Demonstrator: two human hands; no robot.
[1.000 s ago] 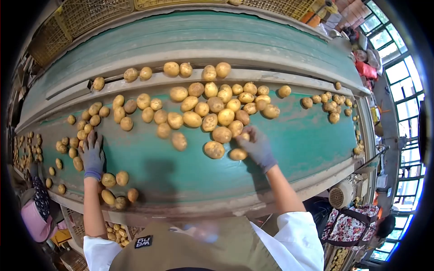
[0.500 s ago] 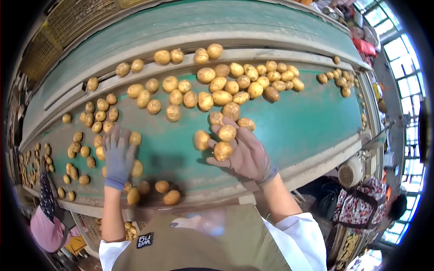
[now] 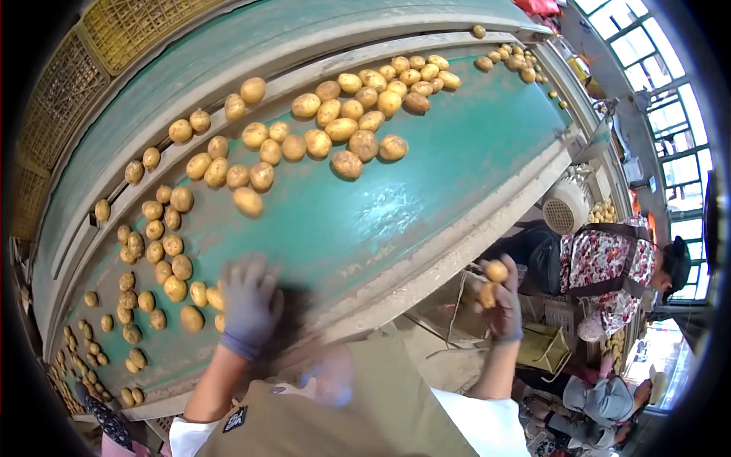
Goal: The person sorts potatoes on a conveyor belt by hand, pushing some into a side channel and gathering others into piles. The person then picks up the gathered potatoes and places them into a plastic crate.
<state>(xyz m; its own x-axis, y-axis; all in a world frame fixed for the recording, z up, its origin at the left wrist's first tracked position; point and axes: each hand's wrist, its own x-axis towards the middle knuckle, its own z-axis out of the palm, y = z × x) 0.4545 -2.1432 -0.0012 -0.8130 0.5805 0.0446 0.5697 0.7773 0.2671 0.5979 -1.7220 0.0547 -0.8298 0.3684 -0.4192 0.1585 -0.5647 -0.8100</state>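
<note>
- Tall windows are lighting the workshop beyond the right end of a green conveyor belt, while yellow plastic crates are standing past its far edge.
- The right hand, gloved in grey, is reaching outside the belt's near edge, its fingers curling around two potatoes: an upper one at the fingertips and a lower one just beneath. Blur is hiding exactly how the thumb is pressing.
- Two round things are sharing one grip, so cupping them from below is probably serving better than squeezing at the tips; the upper potato is looking the likelier to slip.
- The left hand, also gloved, is hovering over the belt by its near edge, fingers extended and loosely apart, holding nothing visible. Whether it is touching the potatoes beside it is impossible to tell through the blur.
- Keeping that palm low and flat should be suiting loose, rolling produce.
- Other potatoes are lying clustered toward the belt's far edge and left end; several are resting on the metal rail there.
- A co-worker in a floral top is standing beyond the near edge, toward the right end, near a motor.
</note>
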